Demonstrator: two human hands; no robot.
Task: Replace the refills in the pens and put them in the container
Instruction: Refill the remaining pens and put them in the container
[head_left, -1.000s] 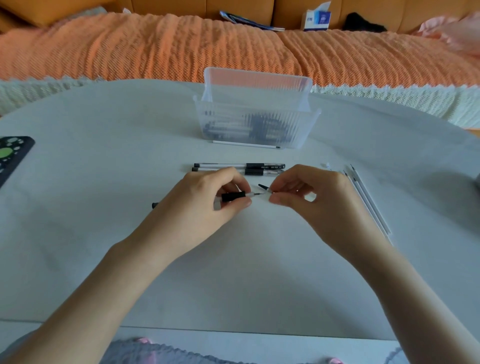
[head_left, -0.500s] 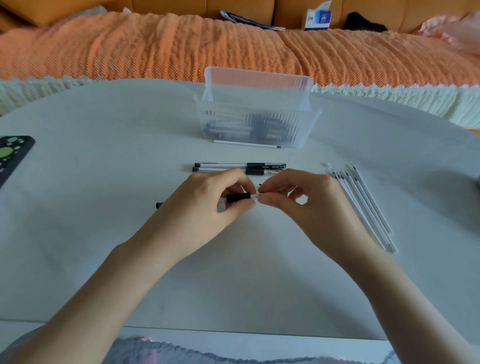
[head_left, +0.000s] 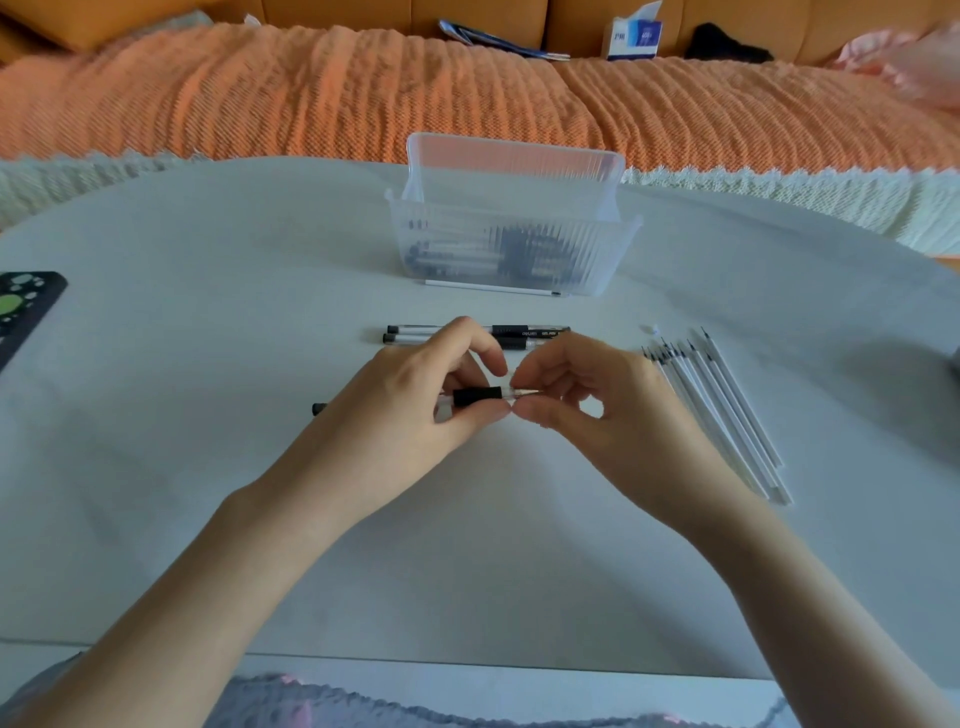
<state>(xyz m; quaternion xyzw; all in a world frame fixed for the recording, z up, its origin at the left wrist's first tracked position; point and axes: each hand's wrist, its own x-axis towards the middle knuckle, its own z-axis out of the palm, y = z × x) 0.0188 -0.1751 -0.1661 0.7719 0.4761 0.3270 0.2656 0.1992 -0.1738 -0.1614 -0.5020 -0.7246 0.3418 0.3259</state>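
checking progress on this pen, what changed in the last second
The right hand closed in leftward on the pen, its fingertips now pinching the tip end beside the left hand. The left hand kept gripping the pen; the two loose pens, refills and container stayed put.

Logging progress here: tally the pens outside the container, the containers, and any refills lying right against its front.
Pens outside: 3 (held pen in left hand and right hand; two lying pens)
Containers: 1, the container
Refills against it: 1, the refill
Total: 5
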